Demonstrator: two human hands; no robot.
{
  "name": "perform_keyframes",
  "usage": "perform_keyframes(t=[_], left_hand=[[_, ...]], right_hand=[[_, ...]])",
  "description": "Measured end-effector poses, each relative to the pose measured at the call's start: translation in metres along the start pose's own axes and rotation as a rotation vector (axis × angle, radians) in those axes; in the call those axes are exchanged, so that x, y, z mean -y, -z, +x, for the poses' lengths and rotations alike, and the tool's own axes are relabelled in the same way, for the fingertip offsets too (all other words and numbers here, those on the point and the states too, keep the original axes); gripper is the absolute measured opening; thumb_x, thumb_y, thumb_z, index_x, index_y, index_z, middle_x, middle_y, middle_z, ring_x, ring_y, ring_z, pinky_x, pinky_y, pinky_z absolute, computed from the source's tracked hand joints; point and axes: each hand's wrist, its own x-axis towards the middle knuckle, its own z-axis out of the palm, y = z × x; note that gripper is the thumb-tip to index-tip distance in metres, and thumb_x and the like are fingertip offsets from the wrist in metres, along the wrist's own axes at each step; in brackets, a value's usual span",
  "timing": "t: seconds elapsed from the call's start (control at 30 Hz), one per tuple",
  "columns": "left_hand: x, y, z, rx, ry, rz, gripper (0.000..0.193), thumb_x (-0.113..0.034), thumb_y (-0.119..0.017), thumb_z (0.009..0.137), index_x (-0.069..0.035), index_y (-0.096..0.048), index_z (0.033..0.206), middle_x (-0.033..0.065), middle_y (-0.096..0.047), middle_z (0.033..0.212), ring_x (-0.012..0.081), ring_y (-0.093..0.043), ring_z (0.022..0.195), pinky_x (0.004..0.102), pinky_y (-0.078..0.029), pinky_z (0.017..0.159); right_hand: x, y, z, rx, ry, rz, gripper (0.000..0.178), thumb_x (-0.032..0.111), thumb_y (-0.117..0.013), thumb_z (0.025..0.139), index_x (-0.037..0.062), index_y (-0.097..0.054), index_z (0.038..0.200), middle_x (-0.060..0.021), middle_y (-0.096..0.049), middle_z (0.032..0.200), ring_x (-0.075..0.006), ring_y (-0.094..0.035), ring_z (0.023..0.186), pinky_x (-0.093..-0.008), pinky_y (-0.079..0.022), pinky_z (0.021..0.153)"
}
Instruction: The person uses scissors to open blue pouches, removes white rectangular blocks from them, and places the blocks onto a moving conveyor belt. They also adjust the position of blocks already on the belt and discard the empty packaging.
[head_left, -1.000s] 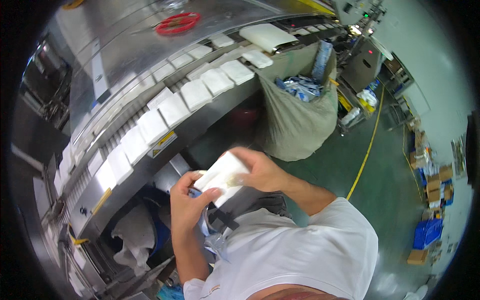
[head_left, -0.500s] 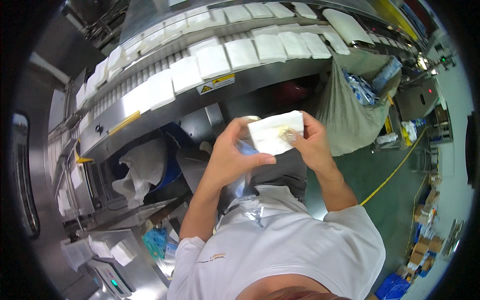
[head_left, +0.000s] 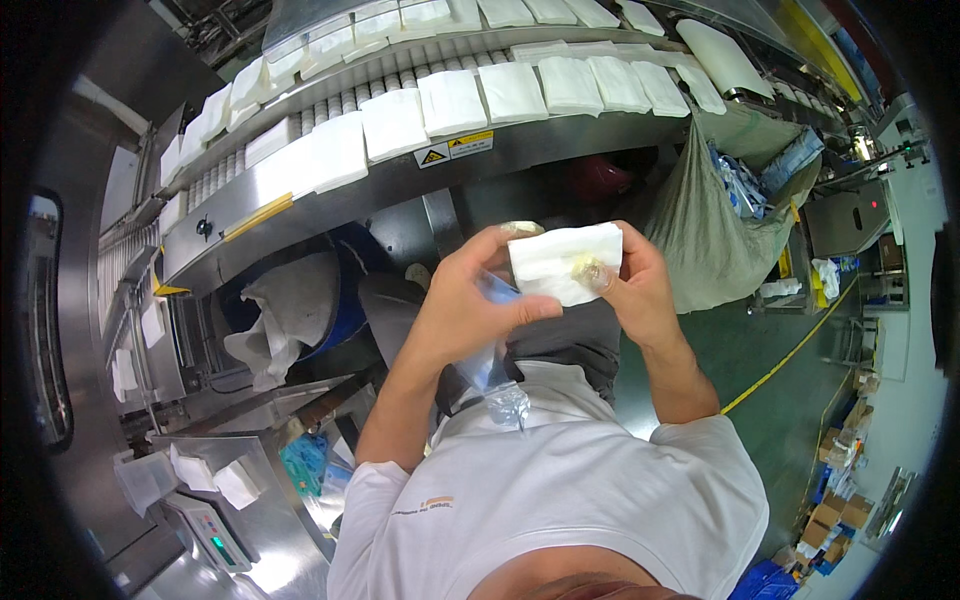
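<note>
In front of my body, a white folded tissue stack (head_left: 550,262) is held between my two hands. My left hand (head_left: 462,305) is closed on its left edge, thumb at the lower corner and fingers behind. A clear bluish plastic bag (head_left: 485,366) hangs from the same hand down toward my shirt. My right hand (head_left: 645,300) grips the right side, its thumb pressed on the stack's face. That thumb has a shiny yellowish covering, and a similar covering shows on a left fingertip. The fingers behind the stack are mostly hidden.
Ahead runs a roller conveyor (head_left: 404,80) with rows of white folded stacks (head_left: 452,102). A cloth sack (head_left: 690,235) holding blue-and-white wrappers hangs at its right. A blue bin (head_left: 345,330) with white material stands at left. A digital scale (head_left: 212,532) sits lower left.
The tissue stack sits slightly more level and further right in the picture, still in both hands. The surroundings have shifted a little with my head.
</note>
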Motion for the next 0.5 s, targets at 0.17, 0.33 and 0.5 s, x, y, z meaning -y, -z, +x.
perform_keyframes(t=[0.17,0.33,0.5], left_hand=[[0.012,0.010,0.003,-0.009,0.059,0.064,0.039,-0.024,-0.087,0.085,-0.001,-0.074,0.114,0.0015,-0.072,0.093,0.0065,-0.064,0.085,0.0237,-0.051,0.076],[0.011,0.017,0.007,0.052,0.078,0.071,0.034,-0.023,-0.086,0.087,0.001,-0.075,0.108,0.0025,-0.074,0.093,0.0065,-0.063,0.082,0.0225,-0.050,0.074],[0.002,0.016,0.018,-0.035,-0.024,0.003,0.044,-0.017,-0.088,0.082,0.001,-0.069,0.118,0.0054,-0.075,0.096,0.0074,-0.064,0.085,0.0221,-0.050,0.075]], right_hand=[[0.006,-0.001,0.002,0.102,-0.024,0.027,0.037,0.013,-0.075,0.096,-0.0016,-0.059,0.126,-0.0050,-0.068,0.112,-0.0112,-0.065,0.105,-0.0293,-0.054,0.092],[0.007,0.016,0.015,0.220,-0.153,0.082,0.027,0.013,-0.071,0.099,-0.0021,-0.064,0.120,-0.0033,-0.069,0.108,-0.0089,-0.065,0.099,-0.0269,-0.054,0.088],[0.024,0.028,0.052,0.260,-0.191,0.021,0.024,0.011,-0.069,0.098,-0.0007,-0.068,0.119,-0.0046,-0.073,0.108,-0.0096,-0.068,0.098,-0.0279,-0.055,0.088]])
